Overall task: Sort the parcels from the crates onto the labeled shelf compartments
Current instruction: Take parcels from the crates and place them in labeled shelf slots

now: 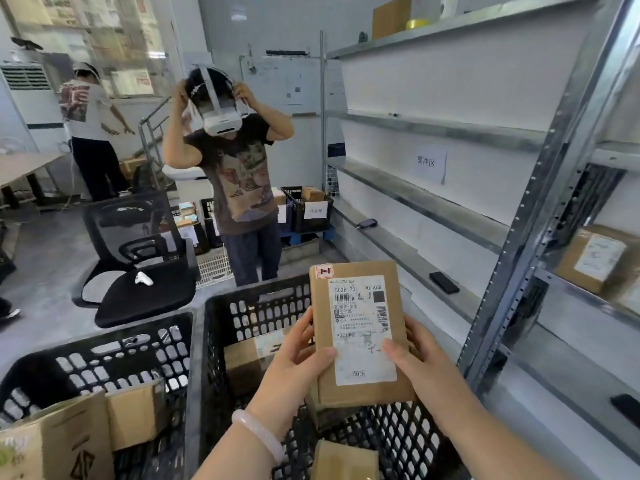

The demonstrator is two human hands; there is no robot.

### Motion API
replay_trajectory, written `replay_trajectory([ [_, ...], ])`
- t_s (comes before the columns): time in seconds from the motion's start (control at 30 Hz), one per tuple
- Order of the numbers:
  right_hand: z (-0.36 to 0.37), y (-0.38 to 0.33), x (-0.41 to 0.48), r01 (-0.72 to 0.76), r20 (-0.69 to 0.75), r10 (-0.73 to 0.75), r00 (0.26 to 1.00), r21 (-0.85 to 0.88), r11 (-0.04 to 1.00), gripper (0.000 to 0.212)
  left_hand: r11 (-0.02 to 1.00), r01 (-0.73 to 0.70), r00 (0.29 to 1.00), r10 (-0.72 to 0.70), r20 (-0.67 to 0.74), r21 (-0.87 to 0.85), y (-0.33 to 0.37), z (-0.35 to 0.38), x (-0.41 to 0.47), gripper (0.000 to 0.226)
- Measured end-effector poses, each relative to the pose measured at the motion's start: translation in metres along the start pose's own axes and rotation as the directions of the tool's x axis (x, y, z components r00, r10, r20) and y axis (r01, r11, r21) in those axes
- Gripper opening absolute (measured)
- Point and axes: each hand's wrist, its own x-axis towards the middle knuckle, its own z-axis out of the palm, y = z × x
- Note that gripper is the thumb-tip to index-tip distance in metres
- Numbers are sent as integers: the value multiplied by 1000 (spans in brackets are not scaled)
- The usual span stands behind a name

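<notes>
Fingers (304, 330): thumbs lie on the label face; the rest curl behind the side edges, largely hidden.
Left hand (298, 358): grips the parcel's left edge; pale bracelet (259, 434) at the wrist.
Right hand (419, 362): grips the right edge.
Parcel (360, 334): brown carton held upright above the near right crate (214, 341), label side to the camera.
Label (360, 327): "S02B", "A68", "P021" and, at the bottom, "淘宝" are readable; the middle of the top line is lost to glare, and the small print is too fine.
Other parcels: one (242, 358) lies in the crate's far left; one (343, 459) is cut off at the near edge.
Left crate (104, 344): cartons cropped at the near left corner.
Shelf (519, 237): at right; paper sign (427, 162) reads "缓冲区".
Shelved parcel (595, 259): at far right, label blurred.
Far crate sign (315, 210): illegible.
</notes>
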Motion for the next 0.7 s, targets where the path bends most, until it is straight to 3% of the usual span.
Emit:
replay_trajectory([
  [0.1,-27,-1,-19,-19,-140,23,990,23,1000,67,1000,12,994,-10,105,-14,-1,31,9,81],
  [0.23,-62,-1,-42,-35,-263,56,963,83,996,45,999,25,980,-17,196,-39,0,77,15,72],
  [0.43,-113,-1,-81,-12,-376,42,926,81,997,48,999,6,959,4,285,-35,-5,139,5,59],
  [0.7,-214,4,-131,16,-475,27,879,85,996,46,1000,13,925,-14,380,4,-10,256,-5,79],
])
